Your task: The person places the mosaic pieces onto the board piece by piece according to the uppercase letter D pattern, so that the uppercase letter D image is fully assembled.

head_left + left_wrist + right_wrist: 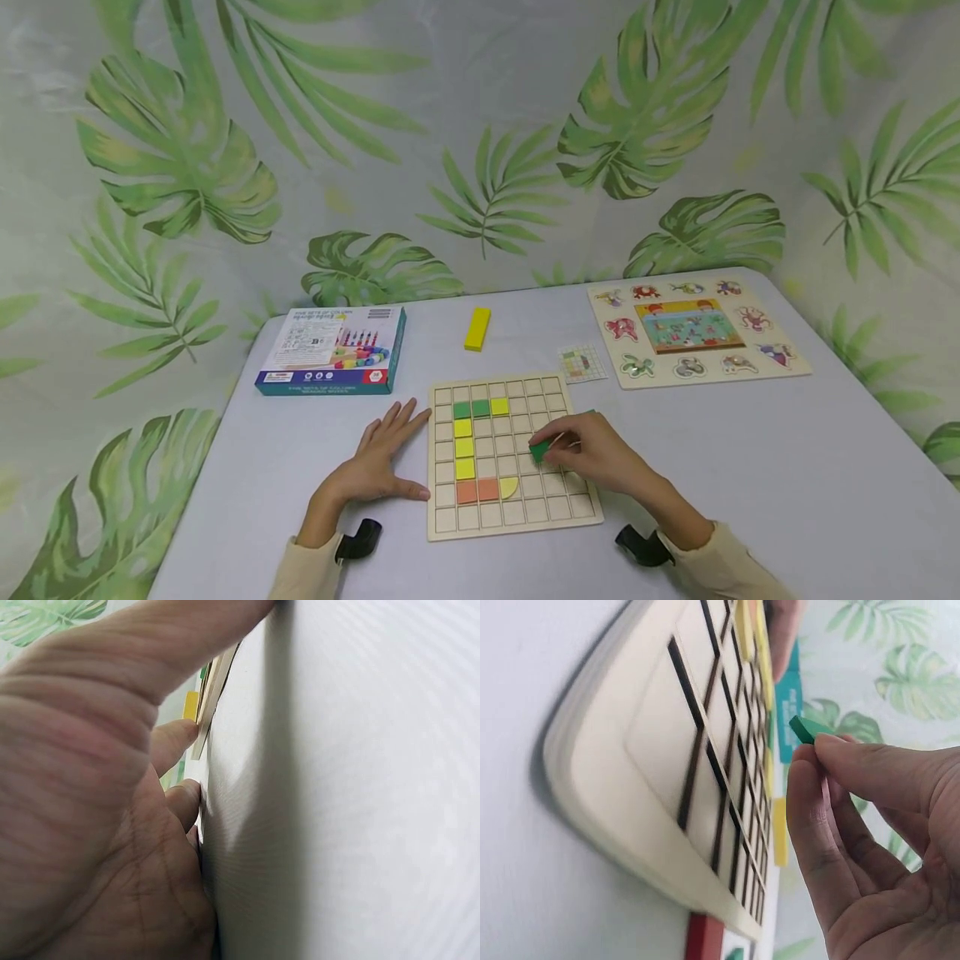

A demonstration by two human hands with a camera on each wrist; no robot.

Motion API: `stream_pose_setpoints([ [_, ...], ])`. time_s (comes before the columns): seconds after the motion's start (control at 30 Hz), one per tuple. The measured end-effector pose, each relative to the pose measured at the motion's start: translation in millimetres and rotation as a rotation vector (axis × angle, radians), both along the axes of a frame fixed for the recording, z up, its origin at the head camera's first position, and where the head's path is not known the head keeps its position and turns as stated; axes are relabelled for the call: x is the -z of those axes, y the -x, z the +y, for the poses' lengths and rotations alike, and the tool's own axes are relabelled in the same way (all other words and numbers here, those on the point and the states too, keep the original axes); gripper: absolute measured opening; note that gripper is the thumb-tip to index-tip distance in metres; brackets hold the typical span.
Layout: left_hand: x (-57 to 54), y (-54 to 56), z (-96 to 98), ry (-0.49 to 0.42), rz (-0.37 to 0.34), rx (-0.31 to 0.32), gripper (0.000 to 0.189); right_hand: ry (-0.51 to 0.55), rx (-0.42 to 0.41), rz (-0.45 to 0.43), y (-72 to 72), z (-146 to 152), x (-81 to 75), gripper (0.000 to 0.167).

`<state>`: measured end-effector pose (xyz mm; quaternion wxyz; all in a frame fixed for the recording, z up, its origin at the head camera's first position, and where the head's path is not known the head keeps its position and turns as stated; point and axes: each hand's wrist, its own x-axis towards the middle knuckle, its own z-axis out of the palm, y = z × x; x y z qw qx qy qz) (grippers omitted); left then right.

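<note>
A wooden grid board (512,523) lies on the white table with flat tiles in some of its squares. Two green tiles (480,408) and one yellow tile form an upper row. Yellow tiles (464,447) run down the left side to two orange tiles (487,489) and a pale yellow quarter-round tile (508,487). Over the board's right half, my right hand (596,454) pinches a small green tile (804,730) between thumb and fingertips, held above the squares. My left hand (372,471) rests with spread fingers at the board's left edge, thumb and index finger touching it.
A yellow block (477,329) lies beyond the board, near a small pattern card (581,363). At back left is a boxed toy (330,350); at back right, a picture puzzle board (701,375). A red block (704,937) sits beside the grid board.
</note>
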<state>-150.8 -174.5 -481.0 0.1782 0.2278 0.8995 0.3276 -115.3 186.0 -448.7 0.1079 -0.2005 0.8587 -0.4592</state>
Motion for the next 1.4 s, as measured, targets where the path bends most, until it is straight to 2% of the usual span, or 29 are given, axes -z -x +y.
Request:
stream_pose_setpoints([
  [0.17, 0.6, 1.2, -0.1, 0.006, 0.007, 0.006, 0.119, -0.028, -0.007, -0.020, 0.3, -11.0, 5.3, 0.017],
  [0.4, 1.8, 2.0, 0.8, -0.004, 0.001, 0.003, 0.118, -0.099, 0.003, 0.049, 0.4, -17.8, 7.9, 0.016],
  [0.67, 1.7, 1.3, 0.7, 0.010, -0.004, -0.003, 0.119, -0.127, -0.004, 0.127, 0.6, -20.9, 7.9, 0.015],
  [1.03, 3.2, 0.3, 0.6, 0.006, -0.002, -0.004, 0.118, -0.226, 0.027, 0.190, -1.9, -29.6, 9.6, 0.013],
  [1.4, 2.4, 0.6, 1.3, 0.007, -0.005, -0.002, 0.118, -0.297, 0.038, 0.194, -3.7, -31.4, 7.6, 0.016],
])
